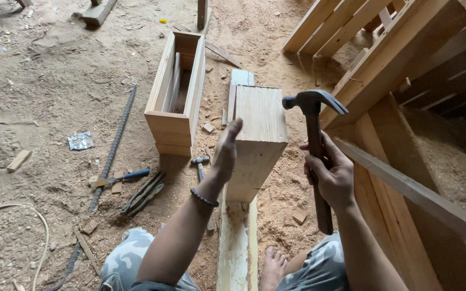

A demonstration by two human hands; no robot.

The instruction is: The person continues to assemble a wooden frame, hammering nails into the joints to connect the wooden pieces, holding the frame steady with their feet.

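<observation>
Left hand (225, 152) lies flat, fingers open, against the box (258, 137) standing on a plank (235, 248); right hand (331, 173) grips the hammer (315, 141), handle partly hidden, its head above the box's right edge

we see a pale tan wooden box (259, 134), a hammer (315, 145) with dark grey head and brown handle, grey-white camouflage shorts (128, 253), a blue-handled tool (128, 176).

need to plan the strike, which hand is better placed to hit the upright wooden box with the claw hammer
Probably the right hand: it already grips the dark-handled claw hammer, head raised beside the upright pale wooden box. The left hand rests flat against that box, steadying it.
</observation>
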